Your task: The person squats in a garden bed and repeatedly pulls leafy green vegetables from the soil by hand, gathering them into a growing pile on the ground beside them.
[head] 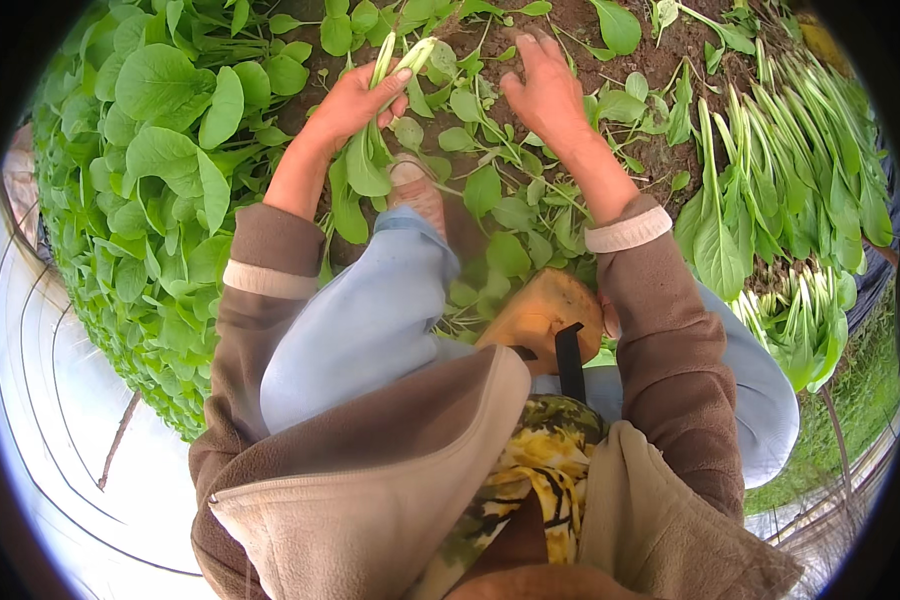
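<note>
My left hand (364, 101) grips a small bunch of leafy greens (367, 161) by its pale stems. The stem ends point up and away from me, with the leaves hanging below my fist. To the right, my right hand (547, 94) reaches down to the brown soil (487, 45), thumb and fingers apart. Its fingertips are at the dirt, and I see nothing held in it. Loose leafy plants (510, 195) lie scattered on the ground between my two hands.
Dense standing greens (165, 150) fill the left side. Picked greens (795, 165) lie in rows at right, with another pile (802, 322) nearer me. An orange-brown object (547, 315) with a black strap (570, 360) is between my legs. My foot (418, 191) rests among the plants.
</note>
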### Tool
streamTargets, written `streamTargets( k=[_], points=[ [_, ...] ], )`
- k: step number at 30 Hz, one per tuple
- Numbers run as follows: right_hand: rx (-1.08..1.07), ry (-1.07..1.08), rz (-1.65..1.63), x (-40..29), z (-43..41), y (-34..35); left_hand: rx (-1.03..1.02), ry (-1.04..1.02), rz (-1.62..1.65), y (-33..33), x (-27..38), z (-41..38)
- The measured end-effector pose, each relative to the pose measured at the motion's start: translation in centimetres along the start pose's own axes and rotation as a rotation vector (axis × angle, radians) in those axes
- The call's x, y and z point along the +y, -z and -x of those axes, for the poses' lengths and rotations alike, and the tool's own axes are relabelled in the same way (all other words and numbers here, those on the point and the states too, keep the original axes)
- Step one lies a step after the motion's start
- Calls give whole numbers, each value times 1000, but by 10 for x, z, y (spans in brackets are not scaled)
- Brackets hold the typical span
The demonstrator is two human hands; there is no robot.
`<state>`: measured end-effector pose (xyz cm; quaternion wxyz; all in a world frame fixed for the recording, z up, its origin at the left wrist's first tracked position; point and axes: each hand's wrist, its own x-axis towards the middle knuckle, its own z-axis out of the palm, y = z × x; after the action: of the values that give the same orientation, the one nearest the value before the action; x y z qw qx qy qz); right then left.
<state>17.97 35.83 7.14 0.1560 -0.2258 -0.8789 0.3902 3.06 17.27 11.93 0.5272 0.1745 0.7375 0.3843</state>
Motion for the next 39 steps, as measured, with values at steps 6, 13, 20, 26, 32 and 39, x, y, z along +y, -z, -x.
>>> streamTargets(
  k=[6, 13, 20, 26, 32, 39],
  points=[
    [28, 267, 200, -45, -11, 20, -91, 142, 120, 6, 19, 10],
    [9, 102, 129, -29, -21, 24, 55, 176, 27, 17, 0, 9],
    [-315, -161, 352, 36, 23, -3, 97, 124, -22, 20, 24, 13],
    [-331, -169, -8, 20, 57, -20, -11, -229, 360, 5, 112, -18],
    [-557, -298, -212, 0, 104, -54, -113, -252, 725, -91, 223, -65],
    [-666, -375, -272, -12, 85, -45, -182, -93, 1141, -236, 225, -112]
  ],
)
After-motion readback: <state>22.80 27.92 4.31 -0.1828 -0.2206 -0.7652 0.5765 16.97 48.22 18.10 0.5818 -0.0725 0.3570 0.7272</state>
